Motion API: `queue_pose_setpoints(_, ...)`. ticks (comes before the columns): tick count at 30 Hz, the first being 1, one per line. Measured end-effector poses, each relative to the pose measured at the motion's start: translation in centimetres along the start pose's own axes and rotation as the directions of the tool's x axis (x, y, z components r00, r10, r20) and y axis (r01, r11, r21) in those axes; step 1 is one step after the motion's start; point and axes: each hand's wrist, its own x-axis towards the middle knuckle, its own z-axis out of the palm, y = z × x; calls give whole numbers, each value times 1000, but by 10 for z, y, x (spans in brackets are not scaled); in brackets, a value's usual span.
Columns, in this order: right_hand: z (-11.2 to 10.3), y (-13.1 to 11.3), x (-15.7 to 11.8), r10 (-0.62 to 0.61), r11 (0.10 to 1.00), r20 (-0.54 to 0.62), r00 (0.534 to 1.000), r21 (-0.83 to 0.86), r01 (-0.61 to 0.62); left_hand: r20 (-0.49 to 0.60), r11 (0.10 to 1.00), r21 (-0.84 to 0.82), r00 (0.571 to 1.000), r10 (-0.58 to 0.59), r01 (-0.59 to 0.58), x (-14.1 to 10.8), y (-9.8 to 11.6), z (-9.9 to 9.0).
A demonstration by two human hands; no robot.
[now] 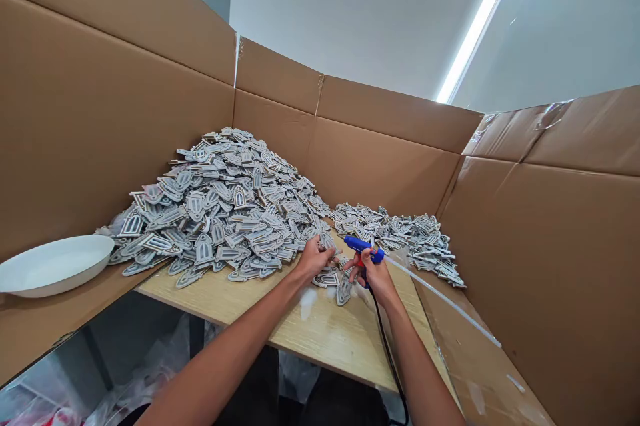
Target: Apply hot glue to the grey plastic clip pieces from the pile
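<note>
My right hand [377,277] is wrapped round a blue glue gun [364,248], whose nozzle points left toward my other hand. A long, clear glue stick [445,301] sticks out of its rear, and a black cord [384,339] hangs from its handle. With bent fingers, my left hand [316,259] pinches a small grey arch-shaped piece [327,240], partly hidden against the pile behind. Below and between the hands, several more such pieces [343,291] lie on the wooden table [330,333].
A tall heap of grey arch-shaped pieces [220,206] rises at the left, and a lower heap [400,233] lies at the back right. Cardboard walls [385,159] enclose the table. A white bowl [57,266] stands at far left. Plastic bags [145,379] lie below.
</note>
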Motion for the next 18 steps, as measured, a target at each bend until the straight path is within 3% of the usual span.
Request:
queue_pose_setpoints(11, -1, 14, 4, 23, 998, 7, 1000, -54, -23, 181, 991, 38, 976, 121, -129, -3, 5, 0)
queue_pose_setpoints(18, -4, 17, 6, 17, 995, 1, 1000, -97, -17, 181, 988, 51, 975, 132, -143, -2, 5, -1)
